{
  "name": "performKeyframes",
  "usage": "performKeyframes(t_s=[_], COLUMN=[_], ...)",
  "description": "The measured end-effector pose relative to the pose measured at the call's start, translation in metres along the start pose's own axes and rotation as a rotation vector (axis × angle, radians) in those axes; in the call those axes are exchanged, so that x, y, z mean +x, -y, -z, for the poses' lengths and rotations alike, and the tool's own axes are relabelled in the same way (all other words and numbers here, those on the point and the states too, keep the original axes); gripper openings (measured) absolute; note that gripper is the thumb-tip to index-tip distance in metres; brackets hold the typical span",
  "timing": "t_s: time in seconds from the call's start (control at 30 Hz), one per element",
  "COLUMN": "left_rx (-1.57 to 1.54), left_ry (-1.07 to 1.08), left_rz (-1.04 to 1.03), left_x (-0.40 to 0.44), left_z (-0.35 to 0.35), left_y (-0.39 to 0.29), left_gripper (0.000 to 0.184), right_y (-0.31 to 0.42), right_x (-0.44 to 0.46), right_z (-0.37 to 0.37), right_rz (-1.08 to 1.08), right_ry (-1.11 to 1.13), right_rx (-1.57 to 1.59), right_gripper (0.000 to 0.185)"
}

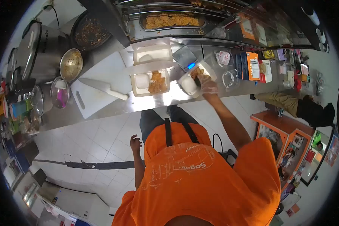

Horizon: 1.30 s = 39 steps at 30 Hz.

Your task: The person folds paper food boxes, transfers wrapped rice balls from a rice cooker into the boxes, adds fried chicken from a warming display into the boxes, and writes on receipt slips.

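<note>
My right hand (208,86), in a clear glove, reaches into an open box (190,86) with a white mound and fried pieces; its fingertips are among the pieces. Just behind that box is a scale (184,58) with a blue-lit display. To the left, another open box (150,83) holds a white mound and fried pieces (157,81). Behind it, a third box (151,55) shows a white mound. My left hand (136,143) hangs beside my body, below the counter edge, fingers apart and holding nothing.
A knife (105,88) lies on a white cutting board (98,83) at left, near a metal bowl (71,64) and a large cooker (45,51). Clear containers (230,79) stand right of the boxes. A person (297,107) is at far right.
</note>
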<state>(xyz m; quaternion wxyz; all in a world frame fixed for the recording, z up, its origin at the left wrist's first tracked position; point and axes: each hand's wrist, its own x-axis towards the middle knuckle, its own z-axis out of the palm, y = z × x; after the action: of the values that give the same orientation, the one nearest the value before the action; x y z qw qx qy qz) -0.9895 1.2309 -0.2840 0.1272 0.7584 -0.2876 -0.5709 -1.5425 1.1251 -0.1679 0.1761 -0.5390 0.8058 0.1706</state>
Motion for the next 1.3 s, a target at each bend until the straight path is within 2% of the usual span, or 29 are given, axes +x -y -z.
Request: performKeyframes(t_s=[0.07, 0.1, 0.17, 0.23, 0.27, 0.3, 0.37, 0.43, 0.5, 0.53, 0.57, 0.6, 0.67, 0.73, 0.8, 0.87, 0.9, 0.97, 1.07, 1.17, 1.2, 1.27, 1.3], left_rx=[0.02, 0.05, -0.01, -0.08, -0.108, -0.088, -0.053, -0.062, -0.036, -0.063, -0.089, -0.11, -0.242, -0.264, -0.243, -0.16, -0.121, 0.002, 0.179, 0.314, 0.332, 0.282, 0.234], left_ry=[0.03, 0.055, 0.047, 0.04, 0.027, 0.052, 0.092, 0.127, 0.133, 0.138, 0.115, 0.101, 0.065, -0.046, -0.096, -0.074, -0.063, -0.022, 0.046, 0.127, 0.141, 0.148, 0.141], left_rz=[-0.013, -0.013, 0.001, 0.007, 0.055, 0.07, 0.15, 0.131, 0.068, 0.063, 0.031, 0.0, -0.07, 0.083, 0.131, 0.034, -0.017, -0.061, -0.006, 0.043, 0.055, 0.06, 0.049], left_x=[0.023, 0.031, 0.049, 0.05, 0.059, 0.066, 0.085, 0.096, 0.098, 0.107, 0.107, 0.101, 0.088, 0.075, 0.064, 0.067, 0.073, 0.085, 0.097, 0.116, 0.123, 0.137, 0.14], left_z=[0.009, 0.024, 0.031, 0.063, 0.071, 0.081, 0.09, 0.101, 0.112, 0.118, 0.125, 0.131, 0.144, 0.152, 0.158, 0.163, 0.163, 0.156, 0.146, 0.132, 0.124, 0.106, 0.097], left_y=[-0.005, -0.006, -0.022, -0.022, -0.02, -0.016, -0.017, -0.02, -0.042, -0.04, -0.048, -0.056, -0.061, -0.062, -0.045, 0.006, 0.03, 0.049, 0.051, 0.037, 0.031, 0.011, 0.001], left_gripper=[0.033, 0.034, 0.035, 0.036, 0.036, 0.036, 0.036, 0.035, 0.036, 0.037, 0.036, 0.036, 0.033, 0.03, 0.028, 0.027, 0.027, 0.026, 0.026, 0.025, 0.025, 0.025, 0.025], right_y=[-0.003, -0.02, -0.023, 0.021, 0.045, 0.074, 0.157, 0.269, 0.376, 0.415, 0.452, 0.488, 0.525, 0.541, 0.533, 0.516, 0.503, 0.462, 0.361, 0.198, 0.143, 0.081, 0.07], right_x=[0.024, 0.012, -0.018, -0.079, -0.09, -0.095, -0.079, -0.029, 0.045, 0.065, 0.113, 0.158, 0.217, 0.252, 0.259, 0.236, 0.21, 0.144, 0.068, 0.02, 0.04, 0.045, 0.046], right_z=[0.014, 0.032, 0.063, 0.167, 0.182, 0.19, 0.18, 0.158, 0.153, 0.214, 0.207, 0.193, 0.21, 0.218, 0.223, 0.232, 0.25, 0.258, 0.227, 0.251, 0.24, 0.254, 0.251], right_rz=[0.038, 0.077, -0.211, -0.045, 0.158, 0.365, 0.444, 0.454, 0.404, 0.239, 0.27, 0.243, 0.142, 0.09, 0.109, 0.163, 0.189, 0.363, 0.359, 0.053, -0.253, -0.312, -0.3], right_ry=[0.104, -0.064, -0.044, 0.039, 0.026, 0.014, 0.153, 0.113, -0.043, 0.147, 0.127, -0.15, -0.123, -0.146, -0.211, -0.292, -0.228, -0.358, -0.617, -1.239, -1.439, -1.576, -1.578], right_rx=[0.085, 0.421, 0.254, 0.565, 0.6, 0.631, 0.957, 1.073, 1.053, 0.93, 1.08, 0.913, 0.637, 0.576, 0.614, 0.642, 0.599, 0.797, 1.214, 1.136, 1.084, 0.721, 0.75], right_gripper=[0.066, 0.059, 0.059, 0.068, 0.072, 0.076, 0.078, 0.078, 0.078, 0.077, 0.079, 0.084, 0.081, 0.074, 0.064, 0.052, 0.038, 0.03, 0.021, 0.018, 0.02, 0.022, 0.022])
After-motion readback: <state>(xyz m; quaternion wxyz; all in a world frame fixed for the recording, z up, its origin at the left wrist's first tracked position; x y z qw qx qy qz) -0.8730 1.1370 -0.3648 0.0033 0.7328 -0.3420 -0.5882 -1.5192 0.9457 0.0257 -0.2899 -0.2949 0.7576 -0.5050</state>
